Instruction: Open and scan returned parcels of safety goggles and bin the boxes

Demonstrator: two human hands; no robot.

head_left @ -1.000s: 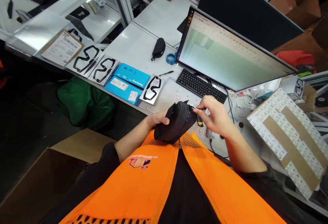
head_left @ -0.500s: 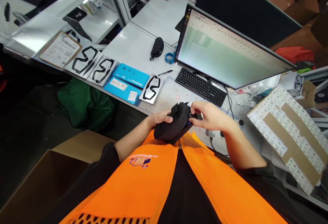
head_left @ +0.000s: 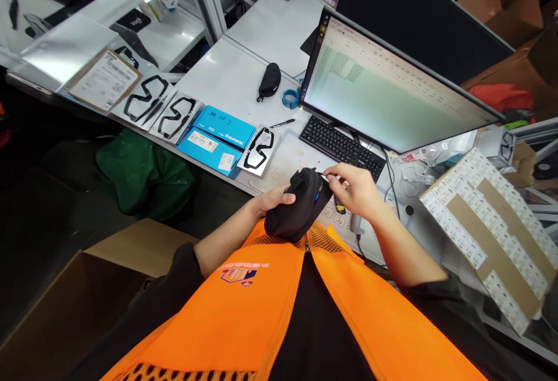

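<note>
Black fabric pouch [head_left: 299, 206] sits gripped from beneath by the left hand [head_left: 272, 202], held over the desk edge [head_left: 226, 87] against the orange vest [head_left: 244, 305]. The right hand [head_left: 355, 189] pinches its top end. Beyond lie the keyboard [head_left: 342, 147] and monitor [head_left: 387, 99].

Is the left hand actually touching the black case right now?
Touching. The head view shows the left hand wrapped around the black case, its thumb pressed on the case's top with no gap between them.

Blk pouch [head_left: 299, 206], orange vest [head_left: 244, 311].
</note>
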